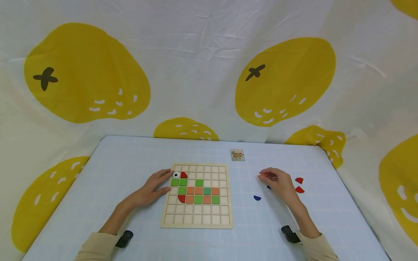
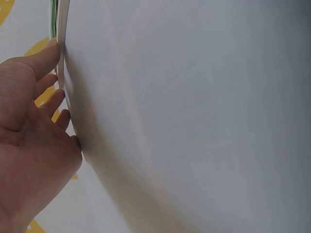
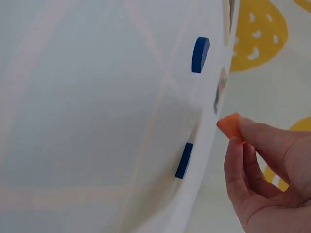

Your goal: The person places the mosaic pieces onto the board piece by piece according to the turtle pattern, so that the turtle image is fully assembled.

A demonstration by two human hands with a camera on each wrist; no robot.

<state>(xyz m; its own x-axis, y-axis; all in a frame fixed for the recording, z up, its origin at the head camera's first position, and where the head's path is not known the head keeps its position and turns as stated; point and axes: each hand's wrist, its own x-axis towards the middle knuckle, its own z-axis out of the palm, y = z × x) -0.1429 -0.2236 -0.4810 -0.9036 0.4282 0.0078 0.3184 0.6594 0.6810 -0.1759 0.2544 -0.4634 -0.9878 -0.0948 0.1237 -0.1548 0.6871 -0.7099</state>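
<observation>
A square wooden grid board [image 1: 197, 219] lies on the table, its cells partly filled with green, orange and teal squares, red quarter rounds and a white eye tile [image 1: 176, 174]. My left hand [image 1: 151, 188] touches the board's left edge with extended fingers; the left wrist view shows its thumb [image 2: 46, 60] at the rim. To the right of the board, my right hand [image 1: 277, 182] pinches an orange square tile [image 3: 231, 126] between thumb and fingertips, above the table. Two blue half-round pieces lie near it, one a blue half-round [image 1: 257, 198] and one partly under the hand.
Two red quarter rounds, the upper [image 1: 299, 180] and the lower [image 1: 299, 190], lie right of my right hand. A small pattern card [image 1: 237, 155] rests behind the board's right corner. A white curtain with yellow fruit prints [image 1: 209, 72] hangs along the table's back edge.
</observation>
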